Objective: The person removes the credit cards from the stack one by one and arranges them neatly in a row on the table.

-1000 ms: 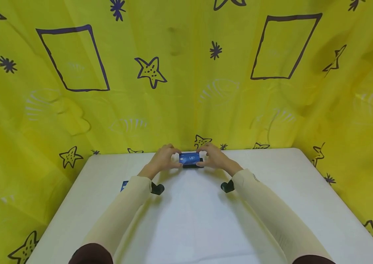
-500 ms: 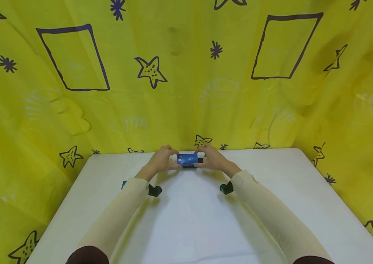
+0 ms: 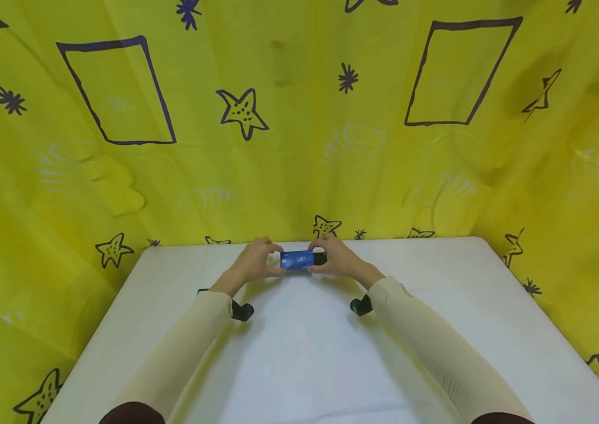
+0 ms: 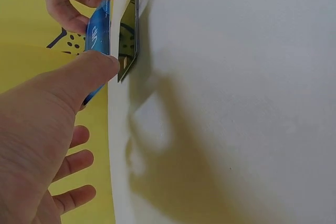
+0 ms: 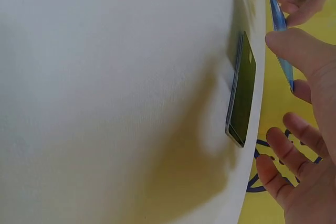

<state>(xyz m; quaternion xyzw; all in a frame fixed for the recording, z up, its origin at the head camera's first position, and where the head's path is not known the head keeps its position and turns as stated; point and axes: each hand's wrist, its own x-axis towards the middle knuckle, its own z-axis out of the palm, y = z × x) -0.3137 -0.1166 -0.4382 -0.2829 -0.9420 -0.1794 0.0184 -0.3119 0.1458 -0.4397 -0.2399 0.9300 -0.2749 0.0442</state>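
A blue card (image 3: 296, 260) marked "VIP" is held between both hands near the table's far edge. My left hand (image 3: 250, 263) pinches its left end, thumb below and finger above; in the left wrist view the card (image 4: 98, 34) stands tilted off the table. The other end is pinched by my right hand (image 3: 338, 259). Behind and partly covered by the card is a dark glossy slab (image 3: 320, 258) of about card size. Seen from the right wrist, this slab (image 5: 244, 95) lies flat on the table, apart from the card; its kind cannot be told.
A bit of another blue card (image 3: 202, 291) shows beside my left sleeve, mostly hidden by it. Dark wrist mounts (image 3: 242, 311) hang under both sleeves. The white table (image 3: 310, 359) meets a yellow patterned curtain (image 3: 288, 176) at the back and sides.
Both hands have moved the blue card slightly left and toward me, and it now hides more of the dark slab's front. My left sleeve covers more of the other blue card.
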